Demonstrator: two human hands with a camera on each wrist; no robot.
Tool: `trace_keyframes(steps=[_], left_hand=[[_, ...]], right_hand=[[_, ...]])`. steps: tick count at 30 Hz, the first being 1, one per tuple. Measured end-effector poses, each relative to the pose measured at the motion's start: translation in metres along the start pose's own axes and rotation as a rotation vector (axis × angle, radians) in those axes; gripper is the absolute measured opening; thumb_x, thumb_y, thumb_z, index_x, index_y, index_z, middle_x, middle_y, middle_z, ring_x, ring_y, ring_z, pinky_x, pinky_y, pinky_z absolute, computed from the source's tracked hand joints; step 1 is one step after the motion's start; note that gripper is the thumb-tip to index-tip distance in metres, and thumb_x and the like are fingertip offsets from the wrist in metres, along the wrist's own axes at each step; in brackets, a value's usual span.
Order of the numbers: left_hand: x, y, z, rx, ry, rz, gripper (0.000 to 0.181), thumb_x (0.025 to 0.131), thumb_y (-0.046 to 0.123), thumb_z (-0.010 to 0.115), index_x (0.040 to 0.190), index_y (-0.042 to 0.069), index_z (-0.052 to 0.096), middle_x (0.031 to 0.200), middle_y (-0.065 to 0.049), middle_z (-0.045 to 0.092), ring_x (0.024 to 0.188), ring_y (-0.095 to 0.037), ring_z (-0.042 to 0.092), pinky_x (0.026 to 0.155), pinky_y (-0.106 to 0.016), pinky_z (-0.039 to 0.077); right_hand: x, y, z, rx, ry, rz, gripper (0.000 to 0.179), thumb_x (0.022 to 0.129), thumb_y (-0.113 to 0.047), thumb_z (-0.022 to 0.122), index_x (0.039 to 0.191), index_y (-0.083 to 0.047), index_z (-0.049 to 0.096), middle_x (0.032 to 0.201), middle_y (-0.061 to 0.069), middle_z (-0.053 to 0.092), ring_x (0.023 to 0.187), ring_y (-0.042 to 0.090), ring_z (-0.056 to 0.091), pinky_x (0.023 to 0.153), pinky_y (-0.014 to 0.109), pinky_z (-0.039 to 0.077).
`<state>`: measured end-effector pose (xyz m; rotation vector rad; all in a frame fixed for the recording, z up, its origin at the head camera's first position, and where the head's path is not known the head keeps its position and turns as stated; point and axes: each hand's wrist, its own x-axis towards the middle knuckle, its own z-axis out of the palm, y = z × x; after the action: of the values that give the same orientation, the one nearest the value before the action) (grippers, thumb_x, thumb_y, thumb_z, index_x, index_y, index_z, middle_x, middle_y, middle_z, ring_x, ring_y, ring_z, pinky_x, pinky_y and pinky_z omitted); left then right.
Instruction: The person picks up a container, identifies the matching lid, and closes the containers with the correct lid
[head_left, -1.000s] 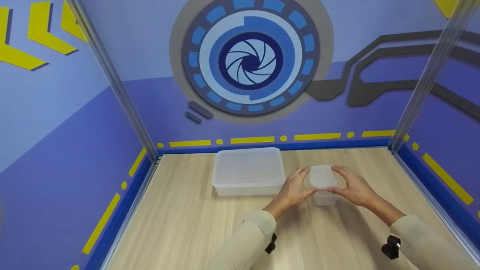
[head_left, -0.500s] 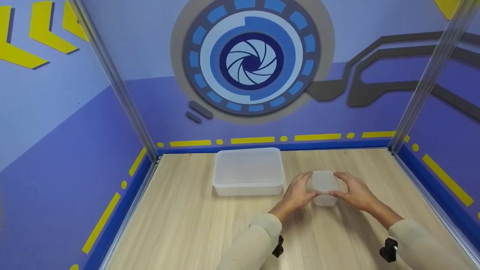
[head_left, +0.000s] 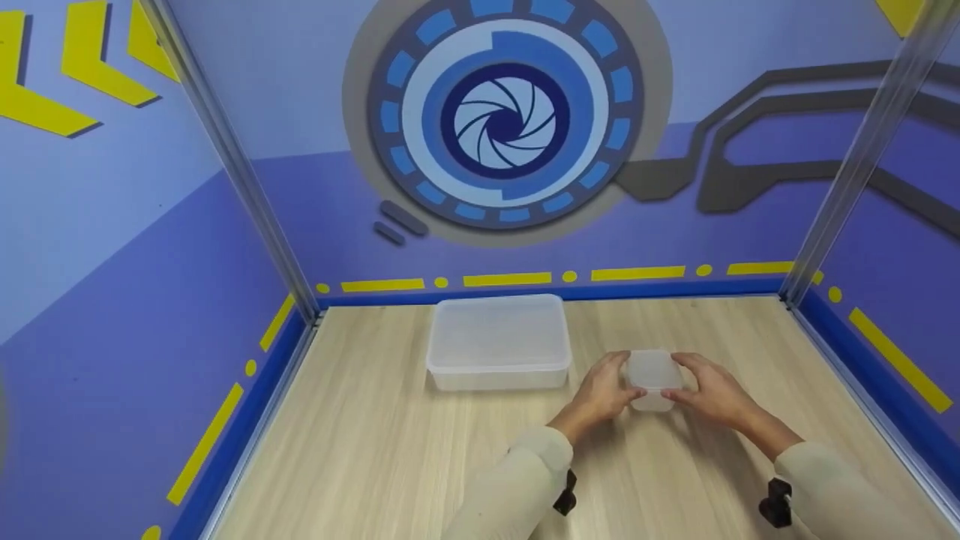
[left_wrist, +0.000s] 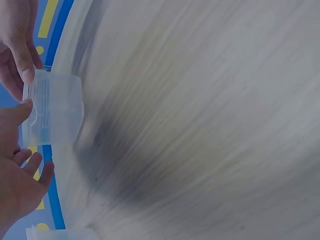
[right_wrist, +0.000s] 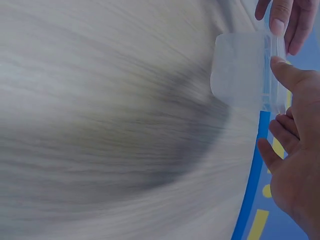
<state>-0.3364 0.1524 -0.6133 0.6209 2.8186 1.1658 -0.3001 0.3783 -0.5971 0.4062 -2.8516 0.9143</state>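
A small clear plastic container (head_left: 652, 403) stands on the wooden table, right of centre. Over its top lies a frosted lid (head_left: 655, 369). My left hand (head_left: 604, 390) holds the lid at its left side, thumb on the near edge and fingers toward the far corner. On the opposite side my right hand (head_left: 716, 388) grips it in the same way, the two thumbs close together. In the left wrist view the container (left_wrist: 65, 110) shows its clear wall below the lid, which sits right at the rim. Both hands' outer fingers are spread off the container in the wrist views.
A large lidded plastic box (head_left: 499, 337) stands left of the hands, close to the back wall. Patterned blue panels (head_left: 480, 259) and metal posts (head_left: 255, 202) enclose the table (head_left: 360, 442) at the back and sides.
Both hands have moved down and slightly nearer with the lid, from above the small container to its rim. The container stays in place, and so does the large box.
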Motion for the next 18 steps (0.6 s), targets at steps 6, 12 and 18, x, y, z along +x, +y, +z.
trace_keyframes(steps=[6, 12, 18], left_hand=[[0.0008, 0.0011, 0.0020, -0.071, 0.003, -0.005, 0.065, 0.094, 0.020, 0.083, 0.152, 0.010, 0.055, 0.148, 0.001, 0.058, 0.129, -0.014, 0.061, 0.106, -0.024, 0.049], [-0.0010, 0.0028, 0.0023, -0.109, 0.004, -0.012, 0.067, 0.092, 0.017, 0.085, 0.151, 0.008, 0.055, 0.148, -0.001, 0.059, 0.126, -0.013, 0.062, 0.104, -0.022, 0.049], [-0.0023, 0.0035, 0.0022, -0.036, 0.003, 0.012, 0.067, 0.092, 0.019, 0.086, 0.151, 0.009, 0.056, 0.144, 0.000, 0.060, 0.127, -0.009, 0.060, 0.105, -0.023, 0.048]], right_hand=[[0.0012, -0.0009, 0.0009, 0.014, 0.002, 0.015, 0.073, 0.094, -0.027, 0.083, 0.147, 0.012, 0.051, 0.149, 0.036, 0.051, 0.136, 0.058, 0.048, 0.108, 0.074, 0.039], [0.0004, -0.0011, 0.0013, -0.003, -0.001, 0.016, 0.075, 0.094, -0.030, 0.084, 0.146, 0.013, 0.052, 0.149, 0.035, 0.051, 0.135, 0.057, 0.050, 0.105, 0.071, 0.044], [-0.0006, 0.0003, 0.0038, -0.033, 0.028, -0.008, 0.075, 0.090, -0.030, 0.087, 0.142, 0.014, 0.056, 0.146, 0.034, 0.055, 0.126, 0.054, 0.059, 0.095, 0.066, 0.054]])
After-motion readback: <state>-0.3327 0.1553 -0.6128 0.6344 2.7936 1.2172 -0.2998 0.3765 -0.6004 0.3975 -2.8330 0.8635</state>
